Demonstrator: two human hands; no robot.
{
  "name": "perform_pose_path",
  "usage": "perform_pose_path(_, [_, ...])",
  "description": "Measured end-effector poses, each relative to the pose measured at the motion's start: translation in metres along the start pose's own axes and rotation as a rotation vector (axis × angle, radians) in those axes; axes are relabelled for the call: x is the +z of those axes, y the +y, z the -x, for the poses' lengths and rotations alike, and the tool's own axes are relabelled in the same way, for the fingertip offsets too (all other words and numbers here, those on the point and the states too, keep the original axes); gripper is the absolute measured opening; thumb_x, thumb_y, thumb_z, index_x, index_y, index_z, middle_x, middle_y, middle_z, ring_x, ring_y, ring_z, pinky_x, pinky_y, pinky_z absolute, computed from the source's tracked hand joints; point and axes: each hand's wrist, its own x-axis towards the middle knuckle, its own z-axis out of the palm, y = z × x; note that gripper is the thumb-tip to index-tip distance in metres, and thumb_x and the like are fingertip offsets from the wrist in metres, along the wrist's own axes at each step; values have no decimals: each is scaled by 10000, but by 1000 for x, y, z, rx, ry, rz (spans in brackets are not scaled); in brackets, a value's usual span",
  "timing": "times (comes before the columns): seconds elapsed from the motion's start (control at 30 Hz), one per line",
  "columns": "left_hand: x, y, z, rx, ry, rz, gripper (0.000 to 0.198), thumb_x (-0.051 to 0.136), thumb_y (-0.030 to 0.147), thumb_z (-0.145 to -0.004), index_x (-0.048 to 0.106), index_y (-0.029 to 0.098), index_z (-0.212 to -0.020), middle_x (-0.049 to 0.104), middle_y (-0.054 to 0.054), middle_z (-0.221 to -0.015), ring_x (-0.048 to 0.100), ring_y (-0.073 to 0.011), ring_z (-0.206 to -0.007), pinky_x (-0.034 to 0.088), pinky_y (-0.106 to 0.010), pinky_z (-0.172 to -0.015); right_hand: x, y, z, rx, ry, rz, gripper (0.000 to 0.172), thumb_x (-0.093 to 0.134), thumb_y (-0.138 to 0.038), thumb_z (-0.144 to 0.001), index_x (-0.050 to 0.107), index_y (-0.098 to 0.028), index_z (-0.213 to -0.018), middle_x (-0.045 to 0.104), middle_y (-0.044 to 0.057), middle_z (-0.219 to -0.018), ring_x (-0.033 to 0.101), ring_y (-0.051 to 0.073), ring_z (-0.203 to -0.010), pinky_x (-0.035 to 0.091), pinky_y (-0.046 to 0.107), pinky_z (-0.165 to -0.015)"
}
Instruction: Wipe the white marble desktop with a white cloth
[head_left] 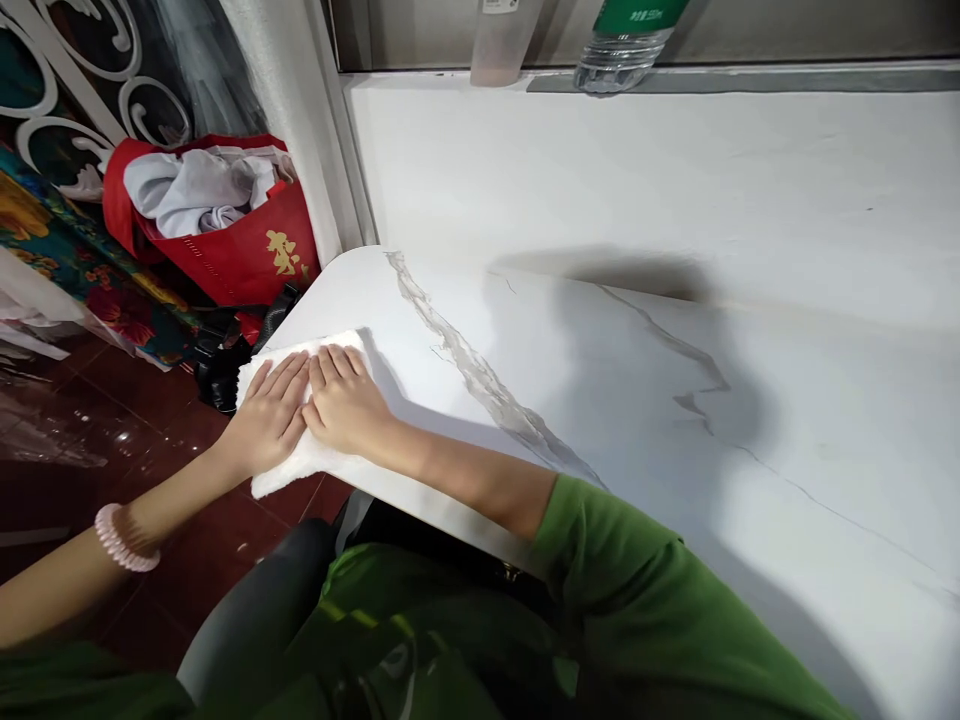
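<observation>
A white cloth (pixel 296 468) lies over the rounded left end of a white marble-patterned table (pixel 442 290), and its lower corner hangs past the front edge. My left hand (pixel 268 418) rests flat on the cloth with fingers stretched out. Close beside it, touching at the thumbs, my right hand (pixel 346 402) also presses flat on the cloth, palm down. Both palms hide the middle of the cloth. A pink coiled hair tie (pixel 124 540) circles my left wrist.
A red bag (pixel 244 255) stuffed with white fabric stands beyond the table's left end, near a black strap (pixel 221 355). At the top, a green-labelled water bottle (pixel 626 50) and a translucent cup (pixel 502 45) stand on a ledge. Dark red tiles (pixel 176 580) cover the floor.
</observation>
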Motion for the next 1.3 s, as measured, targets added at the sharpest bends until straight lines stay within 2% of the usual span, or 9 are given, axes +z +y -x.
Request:
perform_pose_path(0.1, [1, -8, -14, -8, -30, 24, 572, 235, 326, -978, 298, 105, -1501, 346, -172, -1555, 285, -275, -1461, 192, -503, -1198, 2, 12, -9, -14, 26, 5, 562, 412, -295, -932, 502, 70, -1350, 504, 262, -1421, 427, 350, -1353, 247, 465, -1167])
perform_pose_path(0.2, [4, -26, -45, 18, -71, 66, 579, 262, 342, -961, 331, 94, -1479, 362, -177, -1544, 295, -277, -1455, 189, -508, -1195, 6, 29, -26, 58, 20, 31, 547, 400, -262, -932, 496, 79, -1349, 514, 263, -1411, 437, 342, -1342, 252, 465, -1157])
perform_pose_path(0.43, [25, -69, -171, 153, -132, 133, 602, 324, 334, -920, 353, 95, -1472, 362, -160, -1549, 310, -267, -1444, 173, -492, -1199, 13, 103, -78, 300, 47, 87, 526, 358, -213, -930, 496, 106, -1324, 523, 283, -1388, 448, 354, -1315, 269, 484, -1118])
perform_pose_path(0.6, [40, -55, -260, 200, -179, 89, 576, 289, 319, -962, 306, 122, -1502, 313, -128, -1580, 267, -230, -1463, 80, -494, -1211, 10, 173, -88, 457, 80, 182, 530, 304, -188, -933, 477, 107, -1338, 491, 294, -1414, 409, 354, -1348, 258, 519, -1112])
perform_pose_path(0.73, [45, -28, -290, 217, -187, 96, 558, 265, 326, -993, 286, 129, -1515, 283, -110, -1596, 216, -203, -1481, 69, -447, -1220, 4, 210, -75, 470, 115, 229, 513, 281, -158, -930, 493, 65, -1341, 499, 273, -1418, 414, 337, -1352, 279, 541, -1103])
perform_pose_path(0.87, [45, -10, -283, 209, -167, 114, 544, 261, 299, -994, 299, 137, -1512, 270, -111, -1601, 220, -218, -1480, 86, -462, -1218, -3, 213, -59, 459, 120, 217, 517, 286, -158, -926, 488, 60, -1349, 499, 254, -1428, 415, 327, -1361, 274, 528, -1120])
perform_pose_path(1.03, [39, 11, -246, 143, -157, 75, 551, 263, 259, -987, 294, 86, -1509, 265, -143, -1597, 220, -244, -1482, 108, -481, -1214, -12, 187, -35, 420, 65, 218, 532, 280, -165, -934, 461, 60, -1381, 473, 225, -1463, 391, 307, -1390, 245, 487, -1158])
perform_pose_path(1.17, [32, 38, -195, 140, -129, 37, 552, 261, 263, -990, 304, 53, -1499, 280, -180, -1584, 231, -277, -1479, 125, -518, -1205, -22, 153, 2, 333, 46, 206, 538, 311, -181, -933, 460, 67, -1386, 470, 234, -1463, 395, 318, -1389, 251, 496, -1168])
perform_pose_path(1.3, [25, 77, -124, 107, -78, 36, 556, 232, 292, -1000, 314, 54, -1495, 315, -189, -1566, 243, -295, -1475, 136, -552, -1200, -35, 108, 58, 201, 31, 165, 550, 308, -212, -933, 476, 59, -1380, 480, 232, -1454, 405, 317, -1387, 276, 516, -1173])
